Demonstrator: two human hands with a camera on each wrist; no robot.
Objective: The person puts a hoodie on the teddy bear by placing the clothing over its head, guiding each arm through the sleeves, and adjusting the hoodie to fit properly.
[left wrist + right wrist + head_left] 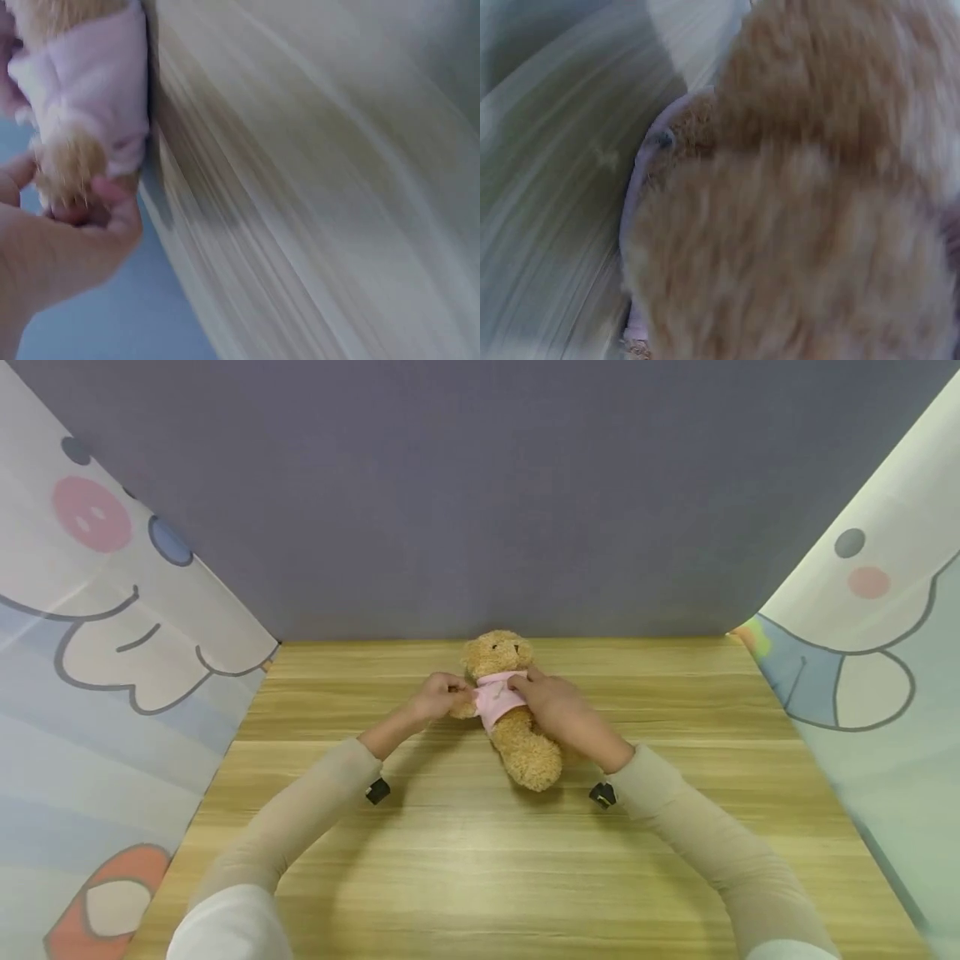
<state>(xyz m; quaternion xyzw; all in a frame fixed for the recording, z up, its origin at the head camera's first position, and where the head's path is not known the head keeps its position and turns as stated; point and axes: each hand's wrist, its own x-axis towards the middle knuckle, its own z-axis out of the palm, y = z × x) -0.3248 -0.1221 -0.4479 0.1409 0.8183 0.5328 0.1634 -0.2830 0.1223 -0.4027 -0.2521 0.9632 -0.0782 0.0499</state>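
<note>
A tan plush teddy bear point(513, 739) in a pink shirt point(493, 697) is at the far middle of the table, its head point(495, 652) close to the back wall. My left hand point(438, 695) pinches the bear's paw point(71, 161) between thumb and fingers, just below the shirt sleeve. On the bear's other side my right hand point(553, 702) grips its upper body, thumb on the shirt front and fingers near the chin. That hand covers the bear's other arm. In the right wrist view, blurred fur of the bear's legs point(787, 255) fills much of the picture.
The wood-grain table point(465, 860) stretches toward me. A grey wall point(480, 502) rises behind it, and printed cartoon curtains point(97, 710) hang along both sides. Small black devices point(378, 791) hang at both wrists.
</note>
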